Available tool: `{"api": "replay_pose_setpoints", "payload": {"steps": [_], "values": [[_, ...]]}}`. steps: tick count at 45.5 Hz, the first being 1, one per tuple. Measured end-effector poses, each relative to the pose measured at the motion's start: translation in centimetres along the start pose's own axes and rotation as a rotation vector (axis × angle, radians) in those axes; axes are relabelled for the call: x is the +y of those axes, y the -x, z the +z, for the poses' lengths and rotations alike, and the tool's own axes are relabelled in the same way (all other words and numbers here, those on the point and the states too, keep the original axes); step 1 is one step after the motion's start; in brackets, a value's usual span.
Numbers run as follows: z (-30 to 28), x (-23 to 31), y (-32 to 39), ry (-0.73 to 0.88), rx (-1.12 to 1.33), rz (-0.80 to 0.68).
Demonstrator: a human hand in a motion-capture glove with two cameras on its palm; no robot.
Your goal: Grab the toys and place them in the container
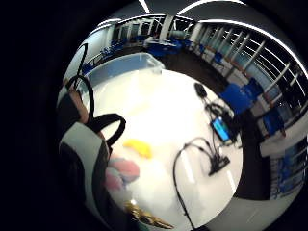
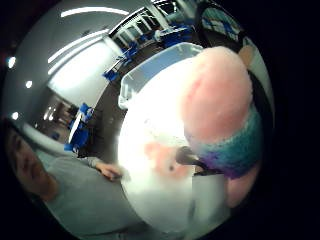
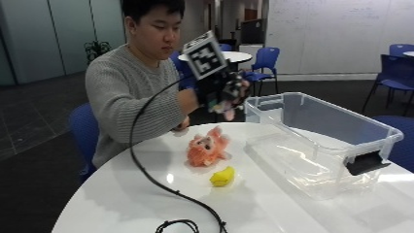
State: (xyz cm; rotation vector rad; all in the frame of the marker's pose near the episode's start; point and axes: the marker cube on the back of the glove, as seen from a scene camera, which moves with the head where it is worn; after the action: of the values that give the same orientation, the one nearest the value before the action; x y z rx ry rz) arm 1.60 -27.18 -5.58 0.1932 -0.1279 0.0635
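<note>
In the outside view, a person in a grey knitted sweater sits at a round white table [image 3: 194, 204]. The black-gloved right hand [image 3: 223, 92] is raised in the upper middle of the frame, above the table and just left of the clear rectangular plastic container [image 3: 323, 150]. Its fingers are curled around a soft plush toy in pink with blue and purple bands [image 3: 228, 108], part of which hangs below the glove. In the thumb side palm view that toy [image 2: 225, 115] fills much of the frame, so it is close against the palm.

Two more toys lie on the table in the middle of the outside view: an orange-pink furry plush animal [image 3: 207, 145] and, just below and right of it, a small yellow banana-shaped toy [image 3: 223, 176]. They are near each other but not touching. The container stands on the right half of the table, open at the top.

A black cable [image 3: 148, 179] runs down from the glove across the table's left side.
</note>
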Motion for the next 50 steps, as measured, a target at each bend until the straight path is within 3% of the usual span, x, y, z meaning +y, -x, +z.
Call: {"api": "replay_pose_setpoints", "payload": {"steps": [7,15,24,31,34,50], "values": [[7.4,-9.5,6.0,0.064,0.111,-0.029],[12.8,-13.5,8.9,0.144,0.143,-0.130],[16.4,-14.1,9.0,0.244,0.137,-0.101],[20.9,-12.1,8.0,0.625,0.179,-0.015],[21.6,-11.4,7.6,0.711,0.175,-0.006],[19.2,-10.3,7.2,0.633,0.108,-0.055]]}}
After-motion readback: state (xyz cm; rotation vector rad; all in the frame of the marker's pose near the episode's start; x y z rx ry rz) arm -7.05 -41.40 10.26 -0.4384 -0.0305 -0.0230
